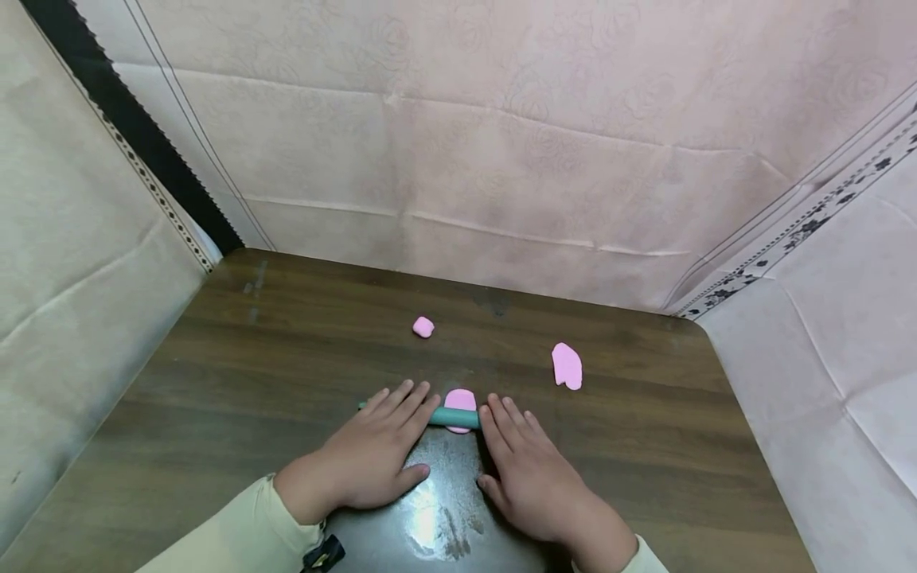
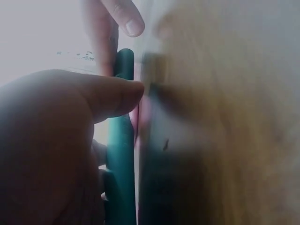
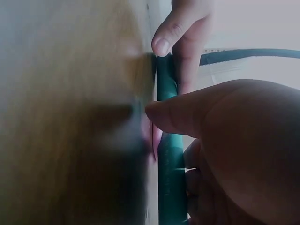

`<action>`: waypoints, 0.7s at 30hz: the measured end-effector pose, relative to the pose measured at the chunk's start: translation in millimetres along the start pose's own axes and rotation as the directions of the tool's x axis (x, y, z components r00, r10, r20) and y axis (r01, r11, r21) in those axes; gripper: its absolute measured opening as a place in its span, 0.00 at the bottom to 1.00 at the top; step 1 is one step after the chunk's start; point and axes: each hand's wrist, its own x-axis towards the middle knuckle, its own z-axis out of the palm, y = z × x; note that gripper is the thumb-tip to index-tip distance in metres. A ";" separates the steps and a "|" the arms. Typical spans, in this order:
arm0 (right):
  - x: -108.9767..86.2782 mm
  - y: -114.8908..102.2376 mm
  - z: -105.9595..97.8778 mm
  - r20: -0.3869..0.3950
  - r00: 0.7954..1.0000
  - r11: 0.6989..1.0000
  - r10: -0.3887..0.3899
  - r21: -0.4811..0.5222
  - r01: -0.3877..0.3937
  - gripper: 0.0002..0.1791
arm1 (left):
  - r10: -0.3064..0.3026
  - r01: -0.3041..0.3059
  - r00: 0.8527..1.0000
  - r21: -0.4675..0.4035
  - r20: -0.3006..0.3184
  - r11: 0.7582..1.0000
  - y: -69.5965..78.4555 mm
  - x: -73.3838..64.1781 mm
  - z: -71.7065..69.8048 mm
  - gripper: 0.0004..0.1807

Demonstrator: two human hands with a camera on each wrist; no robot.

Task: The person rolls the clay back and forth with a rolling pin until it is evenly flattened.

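A green rolling pin (image 1: pixel 456 417) lies crosswise over a flat pink piece of dough (image 1: pixel 460 398), whose edges show behind and in front of it. With fingers stretched forward, my left hand (image 1: pixel 372 458) rests on the pin's left part. On its right part lies my right hand (image 1: pixel 533 473), fingers likewise extended, covering that end in the head view. Both thumbs point inward, apart from each other. Close up, the left wrist view shows the pin (image 2: pixel 121 159) beneath the fingers; the right wrist view shows the pin (image 3: pixel 170 183) passing behind the right thumb.
A small pink lump (image 1: pixel 423 327) sits farther back on the brown wooden table (image 1: pixel 301 334). To the right lies a flat pink piece (image 1: pixel 567 367) with a notched lower edge. Light patterned cloth (image 1: pixel 501 159) hangs behind and at both sides. Glare marks the table's front.
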 end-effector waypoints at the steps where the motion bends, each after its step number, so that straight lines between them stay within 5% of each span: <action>1: -2.1 -2.0 -0.5 0.000 1.000 1.000 0.000 -0.002 0.000 0.48 | 0.002 -0.002 1.000 0.000 -0.003 1.000 1.1 -2.5 0.0 0.50; 7: -13.9 -13.6 -4.6 0.017 1.000 1.000 0.002 -0.026 -0.001 0.48 | 0.020 -0.020 1.000 0.015 -0.008 1.000 7.9 -17.2 -1.5 0.52; 16: -23.5 -26.5 -10.3 0.065 0.998 0.999 0.017 -0.033 -0.015 0.45 | 0.007 -0.004 0.992 -0.026 0.125 1.000 19.2 -31.5 -16.7 0.55; 21: -23.1 -28.4 -8.3 0.083 0.996 0.999 0.034 -0.013 -0.033 0.45 | 0.006 0.000 0.989 -0.044 0.147 0.999 20.5 -33.2 -17.2 0.56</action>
